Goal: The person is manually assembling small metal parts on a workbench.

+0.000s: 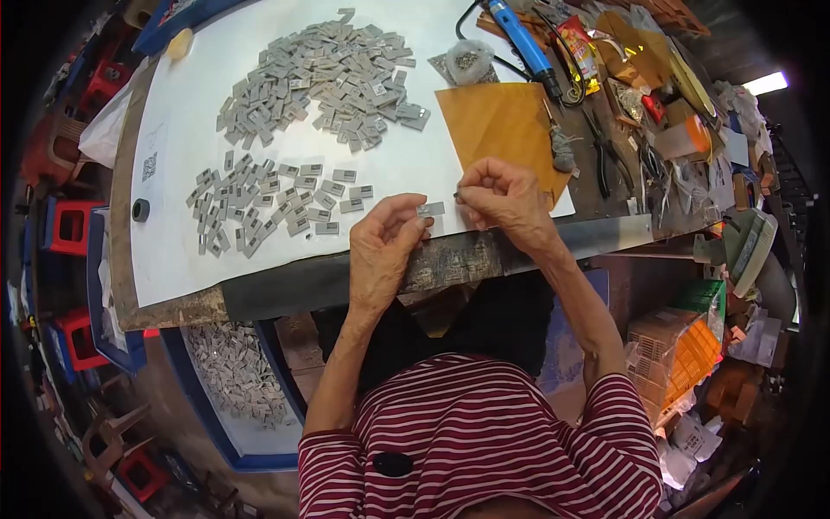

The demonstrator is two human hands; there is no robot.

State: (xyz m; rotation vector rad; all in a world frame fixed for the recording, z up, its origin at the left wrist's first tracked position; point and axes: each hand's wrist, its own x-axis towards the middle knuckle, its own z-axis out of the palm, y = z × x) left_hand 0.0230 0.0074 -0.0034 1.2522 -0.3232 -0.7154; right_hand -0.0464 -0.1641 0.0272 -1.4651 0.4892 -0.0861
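My left hand (382,246) is closed near the table's front edge, its thumb and fingers pinching a small grey rectangular plate (435,208). Just to the right, my right hand (514,212) is closed in a pinch, with a tiny dark piece (458,198) at its fingertips, too small to name. A narrow gap separates the two hands. Left of them, similar small grey plates with dark marks (303,182) lie scattered over the white sheet (169,251). Behind these rises a large heap of grey plates (324,73).
Beyond my right hand lies a brown sheet (493,121), with a bag of small parts (469,62) at its far edge. A blue electric screwdriver (523,39) and black-handled pliers (608,156) are at the right. Below the table, a blue tray (216,437) holds many grey pieces.
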